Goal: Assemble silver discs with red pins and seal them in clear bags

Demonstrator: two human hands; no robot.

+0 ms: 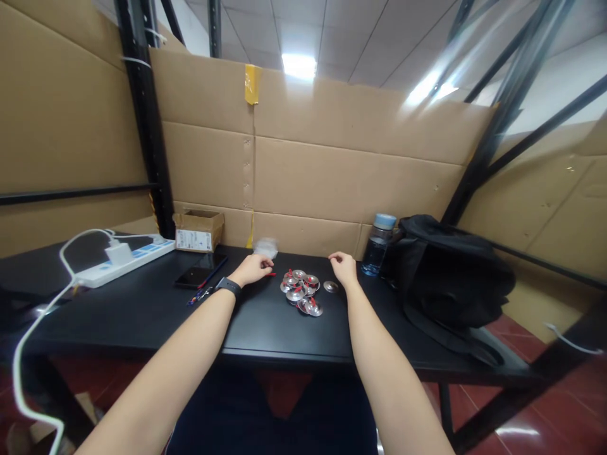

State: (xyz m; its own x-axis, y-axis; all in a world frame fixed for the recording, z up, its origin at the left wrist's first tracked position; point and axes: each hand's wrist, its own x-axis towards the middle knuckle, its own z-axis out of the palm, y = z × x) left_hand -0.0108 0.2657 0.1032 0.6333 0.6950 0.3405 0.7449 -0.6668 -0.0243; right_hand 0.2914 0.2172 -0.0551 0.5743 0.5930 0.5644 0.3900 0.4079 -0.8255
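A loose cluster of shiny metal discs [296, 294] with red ties is gathered just below the centre of the frame, overlapping on the black table [284, 338]; it seems to have been put between the hands so that either side can be reached. One lone disc [331, 287] is set apart at the cluster's right, near the right wrist, perhaps to be kept separate from the others. Larger belongings appear to have been pushed aside to leave working room: a power strip [137, 256], a phone [202, 270] and a small cardboard box [196, 229] are seen at centre left, while a bottle [376, 248] and a black bag [455, 278] are stood at centre right. A crumpled clear plastic bag [266, 247] is left behind the left hand [253, 268].

Both forearms are stretched forward from the lower corners. The left hand is turned palm-down, its fingers bent inward and thumb drawn close to them; a red strip [270, 274] is seen at its fingertips, but whether it is pinched cannot be told. The right hand [344, 268] is raised slightly beyond the lone disc, wrist bent inward, fingers curled toward the left; nothing can be made out in it, and whether its fingertips are pressed together cannot be told
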